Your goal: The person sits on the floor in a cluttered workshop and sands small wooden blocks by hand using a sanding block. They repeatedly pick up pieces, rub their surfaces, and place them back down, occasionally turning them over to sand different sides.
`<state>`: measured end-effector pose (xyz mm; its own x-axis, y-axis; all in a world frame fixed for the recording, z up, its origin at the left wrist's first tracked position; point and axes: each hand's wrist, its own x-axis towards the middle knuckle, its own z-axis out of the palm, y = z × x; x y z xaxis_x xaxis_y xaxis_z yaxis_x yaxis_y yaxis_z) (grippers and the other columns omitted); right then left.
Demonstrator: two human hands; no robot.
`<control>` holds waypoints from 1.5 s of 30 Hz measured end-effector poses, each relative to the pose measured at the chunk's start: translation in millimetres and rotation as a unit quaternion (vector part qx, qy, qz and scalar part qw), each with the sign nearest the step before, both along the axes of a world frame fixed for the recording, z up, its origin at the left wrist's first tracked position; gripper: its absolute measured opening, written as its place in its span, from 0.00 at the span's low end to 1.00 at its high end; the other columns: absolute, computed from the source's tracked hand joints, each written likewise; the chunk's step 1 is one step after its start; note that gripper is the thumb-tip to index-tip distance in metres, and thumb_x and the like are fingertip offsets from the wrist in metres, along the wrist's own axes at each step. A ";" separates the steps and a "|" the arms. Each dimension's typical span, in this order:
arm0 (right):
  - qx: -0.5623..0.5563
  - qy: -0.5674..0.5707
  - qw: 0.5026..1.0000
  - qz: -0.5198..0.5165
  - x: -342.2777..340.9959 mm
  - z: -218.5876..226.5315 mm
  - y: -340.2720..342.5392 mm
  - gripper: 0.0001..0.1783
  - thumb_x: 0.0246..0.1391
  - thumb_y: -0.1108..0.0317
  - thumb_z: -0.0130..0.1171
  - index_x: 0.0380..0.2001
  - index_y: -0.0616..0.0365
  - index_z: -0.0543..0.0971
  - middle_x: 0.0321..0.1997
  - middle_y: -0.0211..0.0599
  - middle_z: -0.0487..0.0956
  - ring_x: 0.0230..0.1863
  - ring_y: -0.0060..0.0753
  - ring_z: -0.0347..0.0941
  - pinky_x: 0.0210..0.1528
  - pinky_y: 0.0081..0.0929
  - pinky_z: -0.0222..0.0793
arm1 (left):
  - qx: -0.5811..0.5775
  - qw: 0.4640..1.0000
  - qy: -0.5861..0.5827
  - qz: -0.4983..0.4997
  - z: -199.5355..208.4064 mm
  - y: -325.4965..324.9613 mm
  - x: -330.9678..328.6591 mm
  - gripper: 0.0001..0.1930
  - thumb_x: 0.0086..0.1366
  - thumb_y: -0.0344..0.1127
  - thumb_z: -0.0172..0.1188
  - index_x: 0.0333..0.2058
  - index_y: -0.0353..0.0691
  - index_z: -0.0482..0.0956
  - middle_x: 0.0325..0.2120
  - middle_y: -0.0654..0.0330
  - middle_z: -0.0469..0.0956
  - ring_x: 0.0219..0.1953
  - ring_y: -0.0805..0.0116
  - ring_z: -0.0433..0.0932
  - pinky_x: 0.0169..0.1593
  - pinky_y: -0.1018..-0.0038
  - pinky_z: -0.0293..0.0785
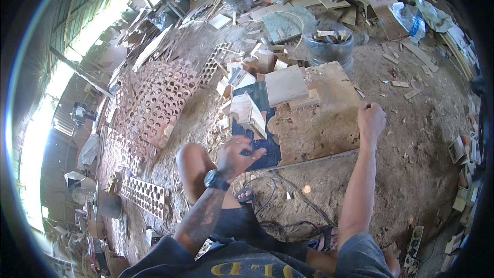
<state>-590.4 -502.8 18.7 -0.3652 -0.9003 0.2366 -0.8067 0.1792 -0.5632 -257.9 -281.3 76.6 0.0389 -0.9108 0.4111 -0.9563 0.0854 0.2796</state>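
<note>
A low work board of worn brown plywood lies in front of me, with a dark panel along its left side. Over the panel's near left corner hovers my left hand, a watch on its wrist. Its thumb and fingers are apart, with nothing visible between them. Just beyond its fingertips, an angular assembly of pale wood pieces rests on the panel. Next to the board's right edge, my right hand is closed; whatever its fingers hold is hidden. A flat pale wood piece and a narrower block lie on the board.
Small wooden pieces are heaped behind the panel. A clear round tub with scraps stands behind the board. Sheets with round holes cover the ground at left. A cable runs near my feet; wood offcuts pile up at right.
</note>
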 end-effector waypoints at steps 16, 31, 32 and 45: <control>0.149 -0.014 0.988 0.048 7.6 18.6 4.6 0.26 0.59 0.45 0.52 0.37 0.58 0.84 0.41 0.53 0.83 0.45 0.55 0.79 0.50 0.46 0.73 | 0.013 0.970 0.215 0.114 -31.1 -207.7 65.0 0.45 0.48 0.47 0.68 0.62 0.31 0.62 0.49 0.42 0.76 0.52 0.54 0.76 0.57 0.64 0.69; 0.117 -0.021 0.991 0.060 7.3 8.9 2.5 0.24 0.57 0.46 0.56 0.32 0.58 0.86 0.35 0.52 0.83 0.40 0.55 0.79 0.46 0.46 0.73 | 0.033 0.967 0.189 0.167 -32.3 -232.5 64.2 0.24 0.53 0.39 0.64 0.49 0.36 0.76 0.41 0.54 0.80 0.44 0.61 0.78 0.50 0.67 0.73; 0.123 -0.023 0.990 0.060 6.9 8.2 2.2 0.25 0.57 0.45 0.56 0.32 0.59 0.86 0.35 0.52 0.83 0.41 0.55 0.79 0.46 0.46 0.72 | 0.053 0.965 0.184 0.177 -34.8 -236.5 69.3 0.27 0.54 0.45 0.63 0.51 0.38 0.77 0.46 0.51 0.79 0.49 0.56 0.77 0.54 0.65 0.71; 0.083 -0.028 0.994 0.062 6.7 8.7 3.4 0.23 0.57 0.50 0.57 0.26 0.59 0.85 0.30 0.53 0.82 0.36 0.57 0.80 0.43 0.46 0.73 | 0.071 0.973 0.109 0.188 -15.9 -268.1 71.1 0.28 0.49 0.33 0.65 0.52 0.32 0.76 0.42 0.49 0.81 0.44 0.61 0.80 0.49 0.69 0.74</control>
